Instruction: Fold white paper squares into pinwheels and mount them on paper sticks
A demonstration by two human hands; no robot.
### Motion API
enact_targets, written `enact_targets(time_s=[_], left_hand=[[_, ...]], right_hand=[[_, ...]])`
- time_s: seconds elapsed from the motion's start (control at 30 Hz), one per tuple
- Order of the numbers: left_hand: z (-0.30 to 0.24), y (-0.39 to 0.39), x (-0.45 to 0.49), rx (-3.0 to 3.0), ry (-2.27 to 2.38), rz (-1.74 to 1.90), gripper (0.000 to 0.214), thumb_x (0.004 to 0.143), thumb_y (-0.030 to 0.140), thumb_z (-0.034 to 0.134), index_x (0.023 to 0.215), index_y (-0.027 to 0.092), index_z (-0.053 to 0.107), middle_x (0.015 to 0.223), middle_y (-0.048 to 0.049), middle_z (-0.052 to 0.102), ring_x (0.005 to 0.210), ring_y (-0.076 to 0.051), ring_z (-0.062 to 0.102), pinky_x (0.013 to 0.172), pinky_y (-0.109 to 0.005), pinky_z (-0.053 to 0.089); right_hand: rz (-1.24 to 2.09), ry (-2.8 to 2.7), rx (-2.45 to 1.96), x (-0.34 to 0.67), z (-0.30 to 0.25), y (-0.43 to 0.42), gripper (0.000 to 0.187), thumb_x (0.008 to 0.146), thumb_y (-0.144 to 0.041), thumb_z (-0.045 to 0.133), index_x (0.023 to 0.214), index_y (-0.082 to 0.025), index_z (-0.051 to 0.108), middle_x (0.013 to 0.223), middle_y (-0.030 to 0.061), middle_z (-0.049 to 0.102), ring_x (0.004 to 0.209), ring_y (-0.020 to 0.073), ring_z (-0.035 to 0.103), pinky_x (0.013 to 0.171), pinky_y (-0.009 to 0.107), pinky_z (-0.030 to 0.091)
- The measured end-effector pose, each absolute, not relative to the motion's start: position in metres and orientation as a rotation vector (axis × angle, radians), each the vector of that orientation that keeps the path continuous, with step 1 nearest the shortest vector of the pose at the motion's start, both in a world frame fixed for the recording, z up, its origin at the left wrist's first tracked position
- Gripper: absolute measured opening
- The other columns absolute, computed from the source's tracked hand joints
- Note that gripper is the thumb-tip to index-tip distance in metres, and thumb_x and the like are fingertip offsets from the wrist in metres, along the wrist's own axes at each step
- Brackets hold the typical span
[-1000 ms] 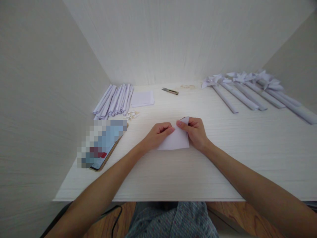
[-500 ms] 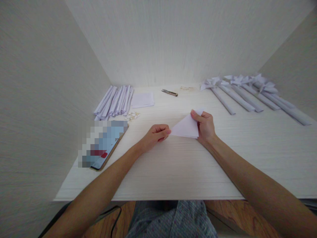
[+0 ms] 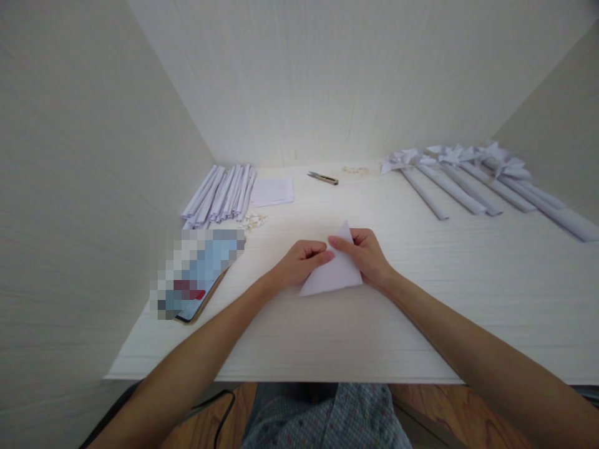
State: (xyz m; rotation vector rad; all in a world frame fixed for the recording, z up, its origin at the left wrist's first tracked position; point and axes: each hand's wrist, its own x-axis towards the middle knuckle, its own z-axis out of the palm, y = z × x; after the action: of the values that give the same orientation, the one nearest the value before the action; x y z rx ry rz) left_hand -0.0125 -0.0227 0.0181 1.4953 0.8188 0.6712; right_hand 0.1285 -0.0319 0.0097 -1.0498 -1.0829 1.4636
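A white sheet of paper [image 3: 333, 274], folded into a triangle, is held over the middle of the table between both hands. My left hand [image 3: 303, 262] grips its left slanting edge, thumb on top and fingers curled behind. On the other side my right hand [image 3: 367, 254] pinches the paper near its upper tip, the thumb lying across the front. The two thumbs are close together. Parts of the paper behind the fingers are hidden.
Rolled paper tubes [image 3: 219, 194] lie in a pile at back left, beside a stack of paper squares [image 3: 272, 191], cotton-swab-like bits [image 3: 254, 221] and a phone [image 3: 210, 274]. Thread snips [image 3: 322, 179] lie at the back. Paper pinwheels on tubes [image 3: 449, 187] stand in a row at right.
My left hand has moved from the paper's pointed left corner onto its slanting edge. My right hand has come left and down, closer to it. The folded paper has turned and moved nearer me.
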Motion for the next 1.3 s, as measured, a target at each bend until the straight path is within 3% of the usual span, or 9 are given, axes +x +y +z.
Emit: enact_targets(time_s=[0.3, 0.53, 0.67, 0.8, 0.9, 1.0, 1.17, 1.3], left_hand=[[0.019, -0.031, -0.017, 1.275, 0.848, 0.618, 0.043, 0.059, 0.049, 0.062, 0.046, 0.015, 0.038, 0.043, 0.0059, 0.035, 0.038, -0.003, 0.030, 0.038, -0.020, 0.017], [0.018, -0.020, -0.016, 1.199, 0.958, 0.916, 0.043, 0.058, 0.050, 0.063, 0.048, 0.016, 0.038, 0.045, 0.0064, 0.033, 0.040, -0.003, 0.027, 0.039, -0.019, 0.015], [0.016, -0.014, -0.018, 1.242, 1.035, 1.027, 0.040, 0.064, 0.048, 0.058, 0.051, 0.016, 0.038, 0.045, 0.0072, 0.030, 0.040, -0.003, 0.025, 0.038, -0.018, 0.016], [0.014, -0.014, -0.017, 1.395, 1.081, 1.202, 0.023, 0.066, 0.036, 0.060, 0.075, 0.018, 0.047, 0.058, 0.0056, 0.043, 0.048, -0.005, 0.037, 0.040, -0.016, 0.026], [0.014, -0.018, -0.015, 1.610, 1.130, 1.270, 0.034, 0.068, 0.030, 0.059, 0.098, 0.020, 0.046, 0.080, 0.0006, 0.051, 0.065, -0.008, 0.048, 0.047, -0.016, 0.035], [0.014, -0.021, -0.015, 1.809, 1.174, 1.165, 0.047, 0.070, 0.034, 0.058, 0.112, 0.021, 0.043, 0.097, -0.0049, 0.052, 0.071, -0.010, 0.049, 0.047, -0.017, 0.037], [0.012, -0.021, -0.016, 2.003, 1.156, 0.997, 0.074, 0.060, 0.042, 0.066, 0.124, 0.022, 0.036, 0.113, -0.0102, 0.049, 0.079, -0.014, 0.050, 0.053, -0.021, 0.040], [0.012, -0.020, -0.015, 2.049, 1.153, 0.938, 0.073, 0.062, 0.045, 0.064, 0.126, 0.022, 0.037, 0.109, -0.0093, 0.051, 0.085, -0.017, 0.050, 0.059, -0.024, 0.042]], right_hand=[[1.105, -0.675, -0.945, 0.172, 0.019, -0.002, 0.026, 0.062, -0.023, 0.061, 0.043, -0.017, 0.044, 0.038, -0.0068, 0.041, 0.035, 0.0024, 0.031, 0.035, 0.018, 0.021], [1.657, -1.146, -0.867, 0.147, 0.016, -0.021, 0.027, 0.063, -0.038, 0.065, 0.053, -0.015, 0.055, 0.050, -0.0031, 0.050, 0.046, 0.0055, 0.043, 0.043, 0.019, 0.031], [1.668, -1.240, -0.860, 0.144, 0.012, -0.022, 0.025, 0.060, -0.036, 0.069, 0.056, -0.015, 0.056, 0.051, -0.0043, 0.048, 0.046, 0.0052, 0.041, 0.044, 0.020, 0.030], [1.532, -1.264, -0.934, 0.147, 0.010, -0.018, 0.028, 0.058, -0.036, 0.070, 0.052, -0.015, 0.054, 0.047, -0.0051, 0.044, 0.045, 0.0047, 0.035, 0.043, 0.021, 0.025], [1.415, -1.221, -0.999, 0.147, 0.010, -0.017, 0.032, 0.056, -0.037, 0.072, 0.047, -0.015, 0.050, 0.044, -0.0062, 0.040, 0.043, 0.0045, 0.032, 0.043, 0.022, 0.021], [1.368, -1.174, -1.016, 0.146, 0.011, -0.018, 0.034, 0.054, -0.037, 0.073, 0.045, -0.015, 0.048, 0.042, -0.0069, 0.038, 0.043, 0.0044, 0.031, 0.043, 0.022, 0.020], [1.358, -1.154, -0.993, 0.146, 0.011, -0.019, 0.033, 0.054, -0.035, 0.073, 0.045, -0.015, 0.048, 0.041, -0.0072, 0.039, 0.042, 0.0041, 0.030, 0.043, 0.023, 0.018], [1.422, -1.162, -0.974, 0.146, 0.013, -0.019, 0.034, 0.055, -0.041, 0.071, 0.047, -0.015, 0.051, 0.042, -0.0061, 0.041, 0.041, 0.0044, 0.032, 0.042, 0.022, 0.021]])
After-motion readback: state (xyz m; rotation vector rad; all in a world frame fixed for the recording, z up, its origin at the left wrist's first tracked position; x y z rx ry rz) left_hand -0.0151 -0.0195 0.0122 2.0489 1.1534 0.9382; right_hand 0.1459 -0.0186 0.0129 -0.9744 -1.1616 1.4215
